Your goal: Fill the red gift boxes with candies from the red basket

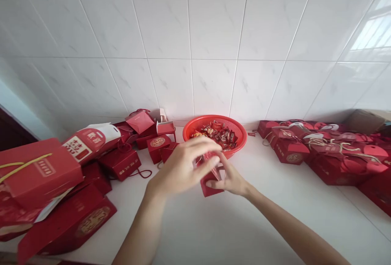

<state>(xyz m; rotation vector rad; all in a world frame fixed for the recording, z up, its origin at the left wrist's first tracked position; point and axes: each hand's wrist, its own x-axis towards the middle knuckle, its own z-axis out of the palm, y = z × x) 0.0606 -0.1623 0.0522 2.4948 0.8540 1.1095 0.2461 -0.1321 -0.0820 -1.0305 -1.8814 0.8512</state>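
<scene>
Head: red basket [243,136] (partly hidden) behind

Worktop [195,228] open toward the camera; red basket [241,144] blocks the back middle, red boxes [122,163] crowd both sides.

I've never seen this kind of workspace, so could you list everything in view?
Basket: one, orange-red, centre, near the wall
Wrapped sweets: many, red and gold, inside it
Small box: one, red, in front of the basket
Left boxes: many, overlapping, mostly red, some with cords
Right boxes: many, overlapping, red, some with string
Cardboard box: one, brown, far right
Small packet: one, red, right of the basket
Tabletop: one, white, below
Wall tiles: many, white-grey, behind
Left hand: one, bare, above the small box
Right hand: one, bare, at its side
</scene>
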